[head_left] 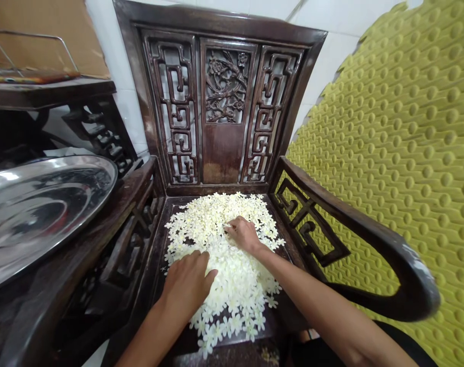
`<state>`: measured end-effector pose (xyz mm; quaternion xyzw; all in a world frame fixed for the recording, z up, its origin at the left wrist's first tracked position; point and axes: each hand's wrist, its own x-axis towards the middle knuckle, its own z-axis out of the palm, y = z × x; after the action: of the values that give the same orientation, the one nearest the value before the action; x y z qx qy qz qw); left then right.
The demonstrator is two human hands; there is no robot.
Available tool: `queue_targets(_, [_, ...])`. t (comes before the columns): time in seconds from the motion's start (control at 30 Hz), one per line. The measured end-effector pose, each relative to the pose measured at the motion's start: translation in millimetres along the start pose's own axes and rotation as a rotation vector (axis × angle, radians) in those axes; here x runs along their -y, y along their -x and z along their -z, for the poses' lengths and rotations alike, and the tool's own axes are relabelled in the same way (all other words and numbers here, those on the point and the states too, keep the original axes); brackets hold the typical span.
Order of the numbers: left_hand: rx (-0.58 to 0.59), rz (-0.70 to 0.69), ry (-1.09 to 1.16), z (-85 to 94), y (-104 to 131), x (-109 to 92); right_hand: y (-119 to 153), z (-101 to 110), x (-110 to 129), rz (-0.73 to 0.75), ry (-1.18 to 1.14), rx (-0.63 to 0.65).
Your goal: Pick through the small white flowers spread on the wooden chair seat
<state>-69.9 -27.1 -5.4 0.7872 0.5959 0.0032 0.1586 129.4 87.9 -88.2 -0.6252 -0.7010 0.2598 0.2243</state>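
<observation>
Blossoms point(235, 280) spread over the seat point(232, 342) of a carved wooden chair point(224, 158)

White, small-petalled blossoms lie loose across most of the seat, thick in the middle and sparser at the front edge, where dark wood shows between them. The 2 hands are apart. The left hand point(188, 278) rests palm down at the near left of the pile, thumb spread to the side, its fingertips hidden from view. The right hand point(242, 233) reaches farther in, fingers bent and drawn together among the blossoms; whether they grip 1 cannot be told. Behind rises the backrest, its 3 panels pierced with fretwork and a flowering branch. Left of the chair sits a round, shiny metal tray point(44, 214); to the right stands a bumpy yellow mat point(407, 153).
</observation>
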Motion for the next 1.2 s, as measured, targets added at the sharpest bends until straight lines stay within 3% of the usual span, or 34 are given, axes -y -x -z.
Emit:
queue_targets(0.13, [-0.143,0.017,0.126,-6.4,-5.8,5.0,11.1,27.2,5.6,0.042,-0.227,0.040])
queue_targets(0.23, [-0.250,-0.014,0.407,-10.1,-15.7,1.5,31.1,45.3,15.6,0.048,-0.397,0.150])
queue_targets(0.43, [-0.246,0.012,1.019,-16.4,-29.1,-14.6,72.1,57.2,36.8,0.079,-0.753,0.308])
queue_targets(0.63, [-0.302,-0.020,0.976,-23.6,-32.3,-17.2,77.5,52.8,35.4,0.037,-0.844,0.253])
queue_targets(0.8, [-0.316,-0.058,0.897,-24.5,-45.5,-10.0,74.2,61.6,25.8,0.001,-0.808,0.109])
queue_targets(0.9, [-0.385,-0.107,0.864,-21.4,-50.8,-13.9,75.6,65.3,22.2,-0.026,-0.861,0.120])
queue_targets(0.97, [-0.344,-0.090,0.939,-19.0,-51.7,-21.6,77.6,65.4,21.7,-0.038,-0.878,0.136])
queue_targets(1.07, [-0.167,-0.026,1.147,-18.2,-52.0,-34.3,80.4,63.7,23.5,-0.021,-0.840,0.111])
queue_targets(1.2, [-0.203,0.013,1.293,-19.6,-53.1,-40.8,83.4,62.9,27.9,0.015,-0.750,0.030])
